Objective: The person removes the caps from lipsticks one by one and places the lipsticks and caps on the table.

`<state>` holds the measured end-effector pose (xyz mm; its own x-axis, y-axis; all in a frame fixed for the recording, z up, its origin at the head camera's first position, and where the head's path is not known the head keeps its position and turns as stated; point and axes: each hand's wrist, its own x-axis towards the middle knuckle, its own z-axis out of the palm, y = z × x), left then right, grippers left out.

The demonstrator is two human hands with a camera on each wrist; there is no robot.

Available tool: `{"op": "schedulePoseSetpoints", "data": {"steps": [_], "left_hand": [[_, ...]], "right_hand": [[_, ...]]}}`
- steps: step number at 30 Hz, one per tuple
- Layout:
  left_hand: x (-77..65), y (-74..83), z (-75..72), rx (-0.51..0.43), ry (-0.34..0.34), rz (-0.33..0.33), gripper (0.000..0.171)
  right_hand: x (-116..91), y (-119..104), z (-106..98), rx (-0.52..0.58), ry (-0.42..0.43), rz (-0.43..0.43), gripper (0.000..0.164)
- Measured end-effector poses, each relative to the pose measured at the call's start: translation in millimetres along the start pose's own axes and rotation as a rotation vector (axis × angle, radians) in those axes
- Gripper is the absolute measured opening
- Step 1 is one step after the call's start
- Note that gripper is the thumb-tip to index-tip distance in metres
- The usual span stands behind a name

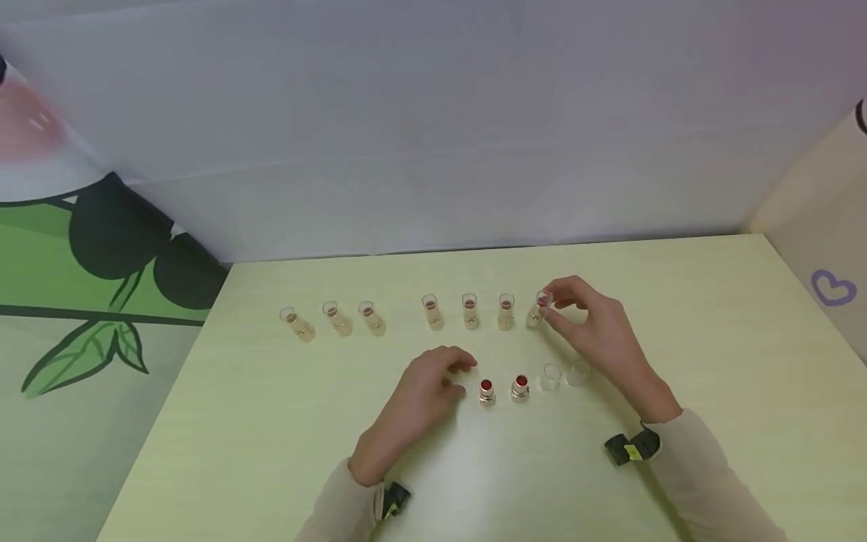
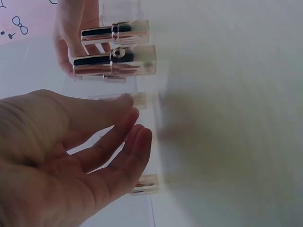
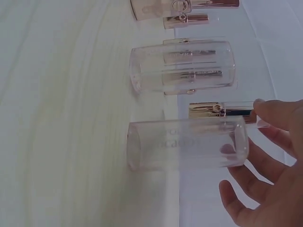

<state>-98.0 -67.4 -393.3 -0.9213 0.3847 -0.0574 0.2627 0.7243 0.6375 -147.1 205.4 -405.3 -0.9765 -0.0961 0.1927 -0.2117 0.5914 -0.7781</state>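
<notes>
Pinches the clear cap (image 1: pixel 543 297) of a gold-cased lipstick (image 1: pixel 533 319) between thumb and fingertips of the right hand (image 1: pixel 596 331), with grip narrowed to cap width. Points cap-end up, long axis near vertical with slight rightward lean, at the right end of the rear lipstick row (image 1: pixel 470 312) over the worktop (image 1: pixel 711 316). Curves the left hand (image 1: pixel 427 384) grip loosely, holding nothing, beside two uncapped lipsticks (image 1: pixel 486 393).

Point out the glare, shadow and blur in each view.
Head: pale glare on the table, below the two red-topped tubes; left wrist: a broad, soft-edged shadow across the table, right of the fingers; right wrist: lettering on the nearest clear cap looks faint and blurry.
</notes>
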Motion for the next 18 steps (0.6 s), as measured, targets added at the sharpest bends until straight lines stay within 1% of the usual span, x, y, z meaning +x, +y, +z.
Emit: {"op": "schedulePoseSetpoints", "data": {"steps": [4,7,9,13,18], "left_hand": [[4.2,4.3,-8.4,-0.003,0.019,-0.020,0.030],[8.0,8.5,-14.2,0.005,0.045,0.008,0.029],[9.8,11.9,-17.7,0.011,0.073,0.022,0.029],[11.2,17.8,-21.9,0.003,0.138,0.031,0.030],[8.2,20.9,-21.5,-0.020,0.212,0.052,0.036]], "right_hand": [[-4.9,-1.8,-0.6,0.024,0.022,0.010,0.025],[-8.9,-6.6,-2.7,0.044,0.042,0.017,0.024],[-11.6,-10.8,-4.5,0.061,0.056,0.009,0.023],[-16.3,-20.2,-7.2,0.102,0.078,-0.010,0.021],[-23.4,-30.1,-7.3,0.164,0.071,-0.007,0.020]]}}
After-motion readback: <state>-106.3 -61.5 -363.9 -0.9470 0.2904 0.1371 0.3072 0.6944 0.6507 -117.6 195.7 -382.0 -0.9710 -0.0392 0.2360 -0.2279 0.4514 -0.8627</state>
